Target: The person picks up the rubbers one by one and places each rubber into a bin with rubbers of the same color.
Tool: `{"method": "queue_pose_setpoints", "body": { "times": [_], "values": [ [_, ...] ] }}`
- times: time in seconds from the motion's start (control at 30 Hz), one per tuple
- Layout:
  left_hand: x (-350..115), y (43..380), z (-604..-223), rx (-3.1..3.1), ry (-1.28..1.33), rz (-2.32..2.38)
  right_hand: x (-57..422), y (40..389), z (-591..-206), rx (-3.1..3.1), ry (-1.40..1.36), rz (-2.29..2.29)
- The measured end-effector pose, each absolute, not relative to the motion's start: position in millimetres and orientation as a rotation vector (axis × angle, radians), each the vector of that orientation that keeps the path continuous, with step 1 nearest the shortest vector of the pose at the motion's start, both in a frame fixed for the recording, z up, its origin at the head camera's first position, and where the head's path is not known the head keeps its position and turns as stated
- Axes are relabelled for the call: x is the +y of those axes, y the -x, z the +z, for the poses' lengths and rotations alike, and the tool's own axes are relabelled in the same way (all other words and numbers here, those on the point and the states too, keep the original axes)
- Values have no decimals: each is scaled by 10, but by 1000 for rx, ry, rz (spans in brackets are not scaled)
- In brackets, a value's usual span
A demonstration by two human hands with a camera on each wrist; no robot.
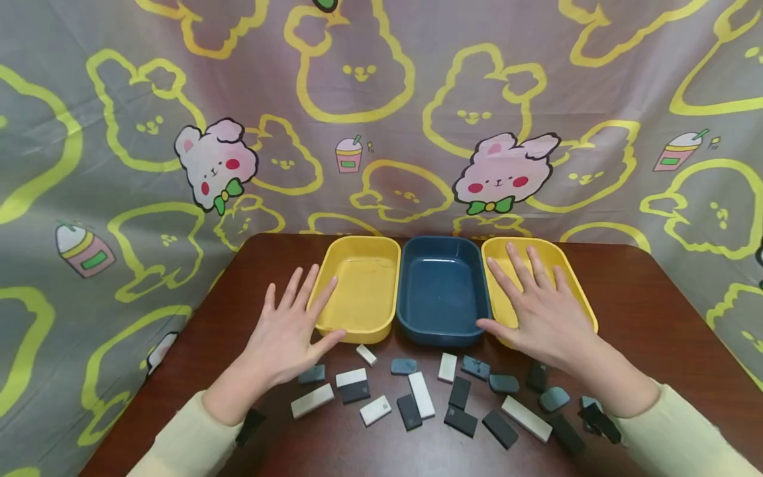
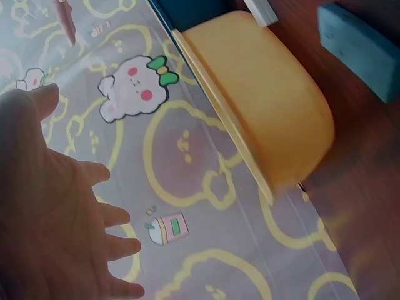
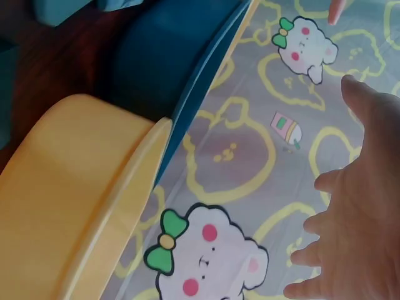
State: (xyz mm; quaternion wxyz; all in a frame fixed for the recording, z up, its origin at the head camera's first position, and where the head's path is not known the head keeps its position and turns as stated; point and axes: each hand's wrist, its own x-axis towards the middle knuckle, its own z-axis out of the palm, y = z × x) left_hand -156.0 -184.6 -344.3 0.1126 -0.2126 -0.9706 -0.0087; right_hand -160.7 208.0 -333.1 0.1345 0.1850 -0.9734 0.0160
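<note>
My left hand (image 1: 285, 334) hovers by the left yellow bin (image 1: 365, 331), fingers spread and overlapping its left edge in the head view. The right hand (image 1: 545, 317), palm down with fingers fanned out, appears over the right yellow bin (image 1: 575, 281) and hides part of it. Neither hand holds anything. Between the yellow bins stands a dark blue bin (image 1: 444, 291). Several small blocks lie in front of the bins: white ones such as this long block (image 1: 421, 394), black ones such as this block (image 1: 499, 428), and blue-grey ones such as this rounded block (image 1: 554, 399).
The bins stand side by side at the back of a dark brown table (image 1: 626, 291). Behind and at the sides hangs a grey cloth (image 1: 411, 79) with yellow outlines and rabbit faces. A black band (image 1: 599, 424) shows at the right wrist.
</note>
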Motion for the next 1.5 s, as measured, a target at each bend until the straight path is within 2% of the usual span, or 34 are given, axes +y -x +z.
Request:
{"method": "queue_pose_setpoints", "body": {
  "times": [0.3, 0.7, 1.03, 1.5],
  "values": [
    [-2080, 1510, -3528, -2900, 524, -61, 1792, 1722, -3374, -2853, -664, 51],
    [-2316, 1378, -3906, -3010, 429, -119, 1290, 1686, -3649, -2797, -975, 13],
    [-2339, 1343, -4127, -3073, 466, -102, 995, 1654, -3832, -2841, -1174, 83],
    [-2310, 1383, -4145, -3250, 591, -196, 781, 1760, -3890, -2743, -1269, -69]
  ]
}}
